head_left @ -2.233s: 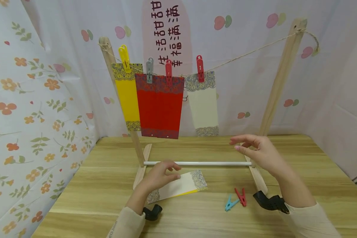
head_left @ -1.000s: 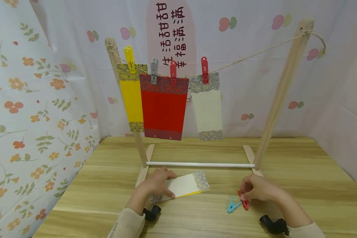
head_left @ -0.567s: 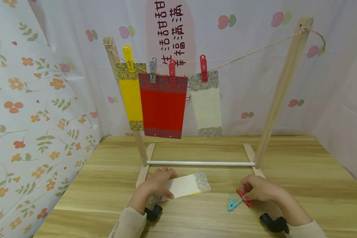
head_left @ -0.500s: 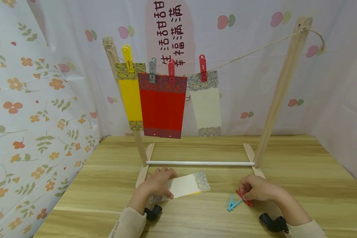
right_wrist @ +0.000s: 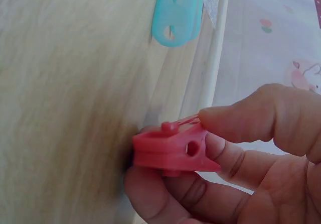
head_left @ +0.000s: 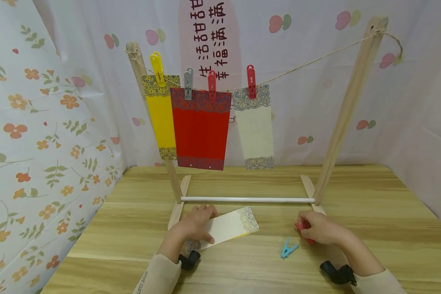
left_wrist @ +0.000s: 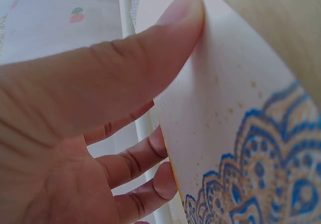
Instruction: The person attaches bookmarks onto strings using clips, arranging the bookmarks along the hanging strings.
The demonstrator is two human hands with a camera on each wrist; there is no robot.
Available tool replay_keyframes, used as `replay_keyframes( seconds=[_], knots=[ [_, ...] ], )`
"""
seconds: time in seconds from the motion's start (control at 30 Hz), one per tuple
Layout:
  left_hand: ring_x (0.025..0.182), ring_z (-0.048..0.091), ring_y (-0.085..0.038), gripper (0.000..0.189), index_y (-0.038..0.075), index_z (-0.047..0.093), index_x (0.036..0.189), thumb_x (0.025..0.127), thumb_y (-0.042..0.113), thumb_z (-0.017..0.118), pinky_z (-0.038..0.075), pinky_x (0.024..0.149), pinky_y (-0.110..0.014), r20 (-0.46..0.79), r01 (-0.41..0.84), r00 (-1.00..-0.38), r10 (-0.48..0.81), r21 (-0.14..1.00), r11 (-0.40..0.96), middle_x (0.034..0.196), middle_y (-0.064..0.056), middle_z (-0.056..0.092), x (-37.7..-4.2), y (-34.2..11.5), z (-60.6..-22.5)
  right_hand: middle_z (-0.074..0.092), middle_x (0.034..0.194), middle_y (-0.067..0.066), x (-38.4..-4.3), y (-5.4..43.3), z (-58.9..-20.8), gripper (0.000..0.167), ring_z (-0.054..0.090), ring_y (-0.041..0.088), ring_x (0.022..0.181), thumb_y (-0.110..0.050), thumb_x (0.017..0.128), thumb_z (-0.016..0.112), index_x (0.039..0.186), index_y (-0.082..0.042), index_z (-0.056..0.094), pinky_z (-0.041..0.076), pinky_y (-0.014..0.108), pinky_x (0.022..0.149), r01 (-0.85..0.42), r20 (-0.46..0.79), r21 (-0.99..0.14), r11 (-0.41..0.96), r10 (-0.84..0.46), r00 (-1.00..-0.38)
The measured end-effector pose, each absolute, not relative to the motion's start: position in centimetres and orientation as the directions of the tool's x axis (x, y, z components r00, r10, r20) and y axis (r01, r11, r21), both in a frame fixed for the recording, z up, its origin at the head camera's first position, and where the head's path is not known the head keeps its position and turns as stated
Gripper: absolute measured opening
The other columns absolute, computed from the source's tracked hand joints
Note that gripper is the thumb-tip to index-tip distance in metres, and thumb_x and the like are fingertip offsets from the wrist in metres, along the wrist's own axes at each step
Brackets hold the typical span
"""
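Note:
My left hand (head_left: 197,223) holds a cream paper card (head_left: 226,226) with patterned ends low over the table, thumb on its face and fingers at its far edge. In the left wrist view, the card (left_wrist: 215,98) stands between thumb and fingers. A thin yellow strip shows under its near edge. My right hand (head_left: 321,228) pinches a red clothespin (right_wrist: 175,146) between thumb and fingers, close over the tabletop. Just left of that hand lies a light blue clothespin (head_left: 288,249), also at the top of the right wrist view.
A wooden frame (head_left: 347,110) with a sagging string (head_left: 312,61) and a white crossbar (head_left: 248,199) stands behind. From the string hang a yellow card (head_left: 161,122), red cards (head_left: 201,130) and a cream card (head_left: 255,130), clipped with yellow, grey and red clothespins. Printed cloth (head_left: 51,163) surrounds the table.
My right hand has come down from the air, taken the red clothespin and drawn it away from the blue one. My left hand has closed on the cream card, whose right end has shifted up.

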State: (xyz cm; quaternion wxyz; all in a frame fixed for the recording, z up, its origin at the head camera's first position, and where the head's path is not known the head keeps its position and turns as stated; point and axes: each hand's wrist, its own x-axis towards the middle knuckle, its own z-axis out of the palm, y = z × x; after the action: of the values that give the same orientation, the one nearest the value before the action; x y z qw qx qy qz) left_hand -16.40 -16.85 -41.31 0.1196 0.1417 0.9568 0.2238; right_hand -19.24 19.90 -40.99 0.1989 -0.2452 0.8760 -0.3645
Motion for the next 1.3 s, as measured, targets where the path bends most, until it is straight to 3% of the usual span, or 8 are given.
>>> replay_keyframes(
  seconds=[0.13, 0.27, 0.43, 0.57, 0.77, 1.03, 1.3],
  knots=[
    [0.106, 0.049, -0.027, 0.059, 0.014, 0.057, 0.117, 0.068, 0.014, 0.091, 0.042, 0.089, -0.058, -0.153, 0.227, -0.934, 0.324, 0.449, 0.864, 0.118, -0.007, 0.058, -16.27, -16.72, -41.17, 0.048, 0.069, 0.001, -19.42, 19.88, -40.99, 0.015, 0.045, 0.010, 0.059, 0.005, 0.088, 0.062, 0.098, 0.001, 0.051, 0.037, 0.022, 0.053, -0.267, -0.173, -0.738, 0.619, -0.556, -0.813],
    [0.110, 0.052, -0.031, 0.057, 0.015, 0.062, 0.121, 0.072, 0.019, 0.089, 0.042, 0.091, -0.064, -0.138, 0.252, -0.930, 0.341, 0.437, 0.864, 0.124, -0.007, 0.059, -16.13, -16.66, -41.09, 0.057, 0.076, 0.004, -19.78, 19.93, -40.88, 0.027, 0.049, 0.012, 0.064, 0.002, 0.089, 0.067, 0.110, 0.009, 0.051, 0.041, 0.023, 0.057, -0.263, -0.151, -0.738, 0.621, -0.531, -0.834],
    [0.108, 0.052, -0.028, 0.067, 0.017, 0.064, 0.125, 0.067, 0.034, 0.092, 0.044, 0.088, -0.058, -0.156, 0.259, -0.924, 0.348, 0.415, 0.872, 0.119, -0.004, 0.057, -15.98, -16.55, -40.96, 0.063, 0.073, 0.006, -20.02, 20.07, -40.85, 0.017, 0.056, 0.013, 0.064, -0.001, 0.088, 0.070, 0.097, 0.005, 0.056, 0.046, 0.023, 0.057, -0.276, -0.126, -0.755, 0.595, -0.544, -0.829],
    [0.108, 0.051, -0.026, 0.075, 0.019, 0.060, 0.126, 0.061, 0.034, 0.096, 0.044, 0.087, -0.056, -0.181, 0.253, -0.924, 0.336, 0.368, 0.895, 0.116, -0.002, 0.056, -15.85, -16.36, -40.85, 0.064, 0.068, 0.006, -20.08, 20.14, -40.93, 0.013, 0.059, 0.011, 0.060, 0.000, 0.088, 0.069, 0.089, 0.004, 0.057, 0.049, 0.024, 0.055, -0.275, -0.112, -0.792, 0.545, -0.572, -0.812],
    [0.106, 0.052, -0.025, 0.067, 0.019, 0.059, 0.123, 0.066, 0.030, 0.093, 0.044, 0.089, -0.058, -0.206, 0.259, -0.918, 0.339, 0.334, 0.906, 0.114, -0.002, 0.057, -15.67, -16.28, -40.76, 0.066, 0.068, 0.006, -20.13, 20.01, -40.88, 0.011, 0.057, 0.009, 0.059, -0.001, 0.089, 0.069, 0.086, 0.004, 0.060, 0.049, 0.024, 0.054, -0.285, -0.087, -0.788, 0.546, -0.558, -0.826],
    [0.101, 0.049, -0.020, 0.063, 0.016, 0.060, 0.124, 0.069, 0.028, 0.090, 0.048, 0.085, -0.042, -0.236, 0.270, -0.894, 0.380, 0.392, 0.879, 0.113, -0.001, 0.055, -15.71, -16.75, -40.90, 0.068, 0.070, 0.005, -20.02, 19.93, -40.88, 0.014, 0.058, 0.007, 0.061, -0.006, 0.092, 0.067, 0.081, 0.001, 0.061, 0.049, 0.023, 0.055, -0.319, -0.054, -0.772, 0.549, -0.557, -0.829],
    [0.107, 0.046, -0.023, 0.071, 0.013, 0.053, 0.128, 0.070, 0.026, 0.090, 0.047, 0.090, -0.045, -0.233, 0.252, -0.897, 0.377, 0.430, 0.867, 0.119, -0.005, 0.049, -16.01, -16.84, -40.98, 0.068, 0.080, 0.000, -20.02, 19.78, -40.63, 0.019, 0.043, 0.006, 0.066, -0.013, 0.088, 0.073, 0.074, -0.008, 0.061, 0.036, 0.021, 0.057, -0.354, -0.006, -0.682, 0.639, -0.489, -0.872]
  ],
)
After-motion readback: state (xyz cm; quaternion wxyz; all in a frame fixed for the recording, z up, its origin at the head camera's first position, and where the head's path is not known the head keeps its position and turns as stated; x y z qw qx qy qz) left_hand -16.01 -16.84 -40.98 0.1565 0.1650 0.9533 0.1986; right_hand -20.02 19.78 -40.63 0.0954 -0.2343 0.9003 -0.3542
